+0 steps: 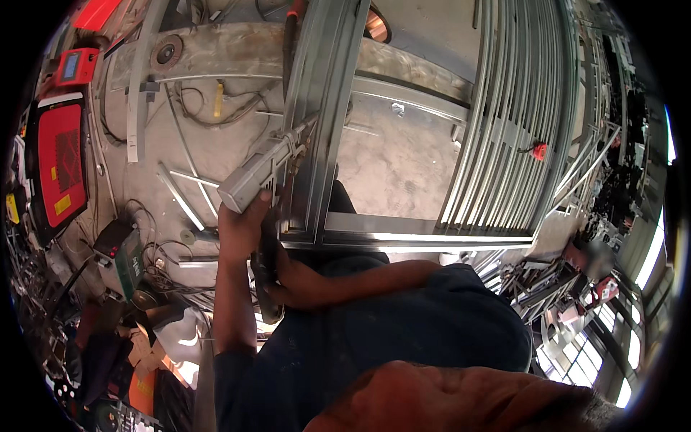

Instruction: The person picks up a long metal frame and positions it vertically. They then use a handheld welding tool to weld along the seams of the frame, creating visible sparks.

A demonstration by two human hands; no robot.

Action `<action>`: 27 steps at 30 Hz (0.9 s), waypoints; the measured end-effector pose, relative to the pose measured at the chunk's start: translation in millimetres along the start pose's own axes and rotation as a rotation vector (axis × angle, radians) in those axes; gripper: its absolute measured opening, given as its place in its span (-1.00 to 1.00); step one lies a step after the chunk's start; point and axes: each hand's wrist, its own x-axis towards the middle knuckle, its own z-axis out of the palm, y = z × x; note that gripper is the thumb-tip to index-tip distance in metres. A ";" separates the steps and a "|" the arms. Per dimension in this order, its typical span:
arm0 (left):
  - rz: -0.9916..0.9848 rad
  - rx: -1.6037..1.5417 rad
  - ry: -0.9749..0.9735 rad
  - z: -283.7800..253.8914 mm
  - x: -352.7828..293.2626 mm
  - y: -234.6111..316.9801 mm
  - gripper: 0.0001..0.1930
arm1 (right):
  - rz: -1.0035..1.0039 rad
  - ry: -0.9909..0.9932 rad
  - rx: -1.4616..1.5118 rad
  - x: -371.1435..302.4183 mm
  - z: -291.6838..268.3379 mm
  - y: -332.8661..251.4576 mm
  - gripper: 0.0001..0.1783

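My left hand [243, 225] is closed around a light grey, boxy tool that looks like a welding gun [248, 181]. Its narrow nozzle end reaches up and right, close to the upright bar of a shiny metal frame [319, 144]. Lower down, a thick black hose or handle [265, 277] hangs below the tool. My right arm crosses in front of my body, and my right hand [283, 279] is closed on that black part, its fingers partly hidden.
Parallel metal bars [504, 129] fill the frame's right side, with a small red object [539, 151] on them. Under the frame runs a worn beam [216, 54] bearing a flap disc [167, 52]. Left stand a red-topped machine [61, 164] and a green box [119, 261]. Cables and offcuts litter the floor.
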 end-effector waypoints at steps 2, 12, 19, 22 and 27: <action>-0.025 -0.013 -0.018 -4.8 5.5 -4.8 -0.64 | -0.013 0.044 -0.006 6.3 6.6 4.4 -0.01; -0.144 0.139 0.075 -23.9 -37.5 1.1 -0.61 | 0.050 0.088 -0.017 -1.0 37.1 -4.6 -0.01; 0.040 0.523 0.252 3.2 -119.2 -4.7 -0.19 | -0.109 0.031 -0.052 -33.9 62.9 36.6 -0.12; 0.053 0.623 0.322 23.0 -148.3 -11.8 -0.11 | -0.196 -0.058 -0.044 -56.1 66.6 65.3 -0.09; 0.139 0.728 0.391 49.9 -174.5 -28.7 -0.15 | -0.332 0.001 -0.126 -90.0 67.7 88.5 -0.26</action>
